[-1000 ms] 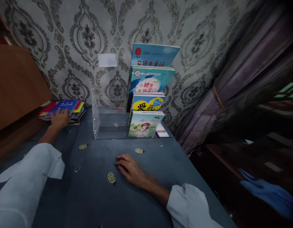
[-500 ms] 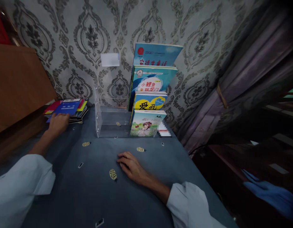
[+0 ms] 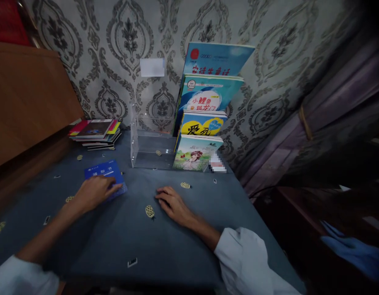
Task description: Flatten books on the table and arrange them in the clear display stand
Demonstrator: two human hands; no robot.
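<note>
Blue booklet came off the stack, held by the left hand, right hand loosely curled.

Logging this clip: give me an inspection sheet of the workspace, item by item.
Surface: dark blue-grey tablecloth with pineapple prints.
Things: blue booklet under the left hand; clear book rack with children's books upright in its right part; booklet pile at the back left.
Clutter: blurred-out white item right of the rack.
Hands: left over the booklet, grip unclear; right hand on the tablecloth, holding nothing visible.
Cables: thin dark line past the table's right edge, possibly a cord.
Surroundings: patterned wallpaper, tied curtain, brown wooden panel.
</note>
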